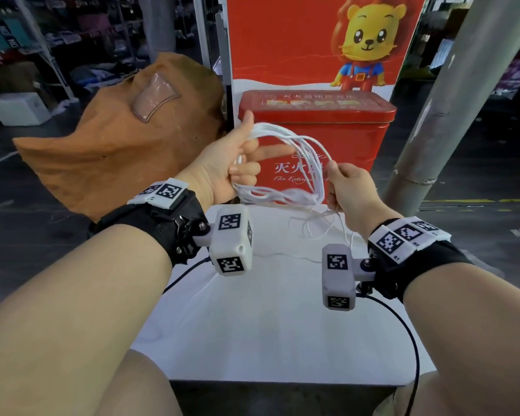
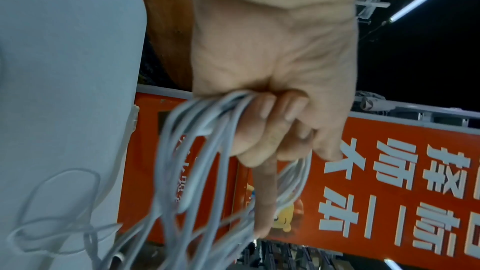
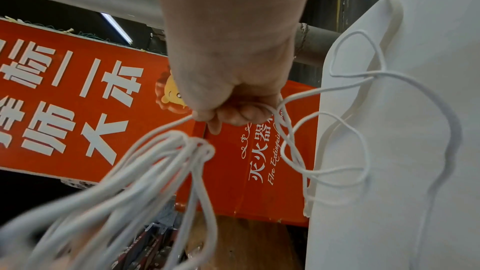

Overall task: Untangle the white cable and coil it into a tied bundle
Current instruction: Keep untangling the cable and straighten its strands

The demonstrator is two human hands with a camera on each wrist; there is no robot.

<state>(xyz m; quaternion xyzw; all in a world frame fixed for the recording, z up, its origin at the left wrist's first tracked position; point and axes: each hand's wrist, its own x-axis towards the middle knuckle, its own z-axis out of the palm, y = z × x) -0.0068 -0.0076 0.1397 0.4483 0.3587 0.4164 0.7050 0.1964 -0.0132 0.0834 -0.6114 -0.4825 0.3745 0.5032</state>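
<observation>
Head view: white cable (image 1: 285,163) is mid-air above the far edge of the white table (image 1: 267,325), in front of a red fire extinguisher box (image 1: 315,136). Left hand (image 1: 222,163) grips the gathered loops, lower fingers curled around them, index finger straight through the coil. Right hand (image 1: 347,187) is fisted, pinching a strand at the coil's right side. Coil is a rough oval, long axis about left-right between the hands. Loose tail hangs off the right hand onto the table, with small snarled loops (image 1: 312,226) still in it.

Left wrist view: left hand (image 2: 272,100) has two fingers curled over the bunched loops (image 2: 197,130); strands fan out unevenly, so the bundle isn't tight. More slack lies looped on the table (image 2: 64,110).

Right wrist view: right hand (image 3: 233,89) is closed on the cable where coil and tail meet. Coil side (image 3: 166,161) runs down-left, tail side (image 3: 337,130) runs right across the table in crossed loops.

Handling, as a judgement: thin, light, limp, smooth jacket, likely to slip and spring open. Best hold is the bunch point in the left hand; feed the tail through right-hand fingertips, easing the crossings open rather than yanking them.
</observation>
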